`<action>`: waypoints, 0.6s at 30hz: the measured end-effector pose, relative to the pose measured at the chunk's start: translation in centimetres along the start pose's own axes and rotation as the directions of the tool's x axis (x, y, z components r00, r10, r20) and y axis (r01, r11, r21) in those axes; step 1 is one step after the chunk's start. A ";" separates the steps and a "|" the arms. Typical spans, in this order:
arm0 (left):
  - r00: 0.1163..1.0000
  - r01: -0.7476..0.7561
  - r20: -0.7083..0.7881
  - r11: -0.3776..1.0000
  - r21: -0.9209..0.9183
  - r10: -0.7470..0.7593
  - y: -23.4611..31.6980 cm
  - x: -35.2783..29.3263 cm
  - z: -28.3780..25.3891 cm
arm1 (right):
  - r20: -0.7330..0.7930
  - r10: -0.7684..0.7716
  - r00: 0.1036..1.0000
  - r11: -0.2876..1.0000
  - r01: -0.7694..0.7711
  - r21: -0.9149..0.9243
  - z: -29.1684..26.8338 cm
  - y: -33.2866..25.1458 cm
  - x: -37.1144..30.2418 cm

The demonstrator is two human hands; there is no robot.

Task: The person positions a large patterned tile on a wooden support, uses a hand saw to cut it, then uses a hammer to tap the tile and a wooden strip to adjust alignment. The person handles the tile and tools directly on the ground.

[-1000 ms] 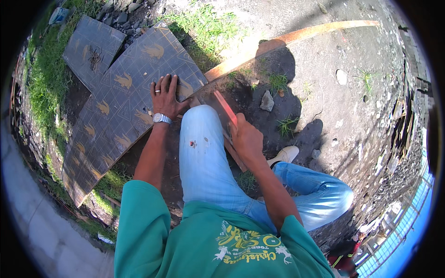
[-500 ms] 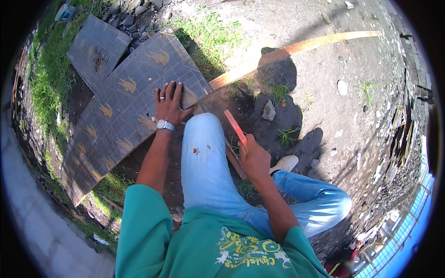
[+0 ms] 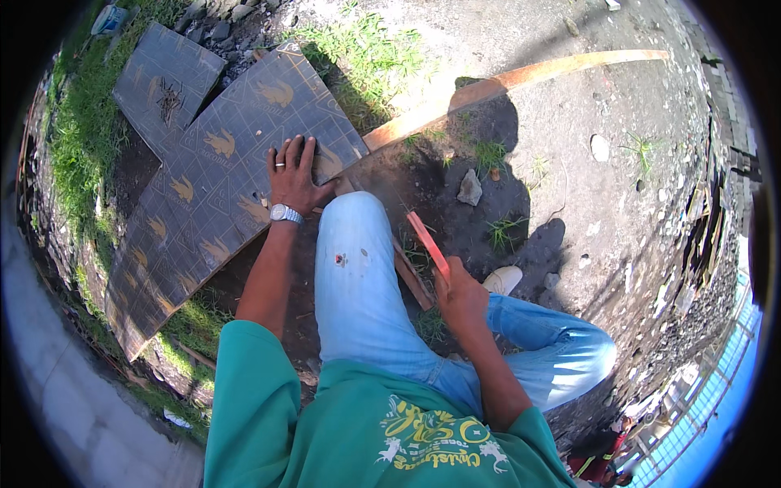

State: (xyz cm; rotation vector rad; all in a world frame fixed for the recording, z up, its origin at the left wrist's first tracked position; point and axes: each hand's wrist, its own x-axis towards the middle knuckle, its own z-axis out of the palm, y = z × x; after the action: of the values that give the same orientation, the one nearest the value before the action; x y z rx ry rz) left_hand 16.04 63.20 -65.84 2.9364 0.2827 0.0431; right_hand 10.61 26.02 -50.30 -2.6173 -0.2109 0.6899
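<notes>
My left hand [image 3: 294,175] lies flat, fingers spread, on a large dark patterned plywood sheet [image 3: 236,154], close to its right edge. It wears a ring and a wristwatch [image 3: 285,213]. My right hand [image 3: 462,297] is closed round the near end of a narrow red tool, by its look a handsaw [image 3: 429,244], seen nearly edge-on. The saw points away and to the left, on the right side of my left knee [image 3: 358,224]. Its far end stands apart from the sheet in this view; whether it touches anything below, I cannot tell.
A long wooden strip [image 3: 521,84] runs from the sheet's right corner to the far right. A short wood piece [image 3: 413,276] lies beside my knee. A smaller dark panel [image 3: 171,85] lies at the far left. A stone [image 3: 469,188] and grass tufts [image 3: 503,234] dot the dirt.
My right hand has drawn the red handsaw back toward me and slightly right. My left hand stays on the sheet; the whole view has shifted a little.
</notes>
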 end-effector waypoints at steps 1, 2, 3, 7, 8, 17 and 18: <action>0.999 -0.010 -0.036 1.000 -0.015 0.009 -0.1 0.0 0.2 | -0.002 0.040 0.999 0.998 -0.040 0.055 -1.4 0.4 -2.3; 1.000 0.007 0.004 1.000 -0.003 -0.007 -0.1 -0.2 0.3 | 0.033 0.043 0.999 0.998 -0.045 0.046 -2.0 0.3 -3.1; 1.000 0.005 0.001 1.000 0.007 -0.005 -0.1 -0.1 0.4 | 0.028 0.042 0.999 0.998 -0.043 0.046 -2.2 -0.3 -2.6; 1.000 0.015 0.025 1.000 0.001 -0.015 0.1 0.4 -0.3 | -0.051 -0.063 0.997 0.996 0.059 -0.072 3.0 -4.8 10.0; 0.999 -0.009 -0.035 1.000 0.009 0.010 0.2 0.6 -0.5 | -0.124 -0.138 0.983 0.988 0.129 -0.081 4.2 -5.5 12.5; 1.000 -0.005 -0.025 1.000 0.007 0.005 -0.1 -0.1 0.5 | 0.068 0.079 0.995 0.997 -0.079 0.005 -2.3 -1.1 -1.9; 0.998 -0.025 -0.060 1.000 0.004 0.025 -0.1 0.0 0.4 | 0.099 0.127 0.987 0.992 -0.126 -0.020 -1.9 -2.0 -0.2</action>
State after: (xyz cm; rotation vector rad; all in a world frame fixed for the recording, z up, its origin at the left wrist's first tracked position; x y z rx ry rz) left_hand 16.06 63.24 -66.21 2.9461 0.2546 0.1347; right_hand 11.29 27.03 -47.83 -2.6294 -0.0797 0.8665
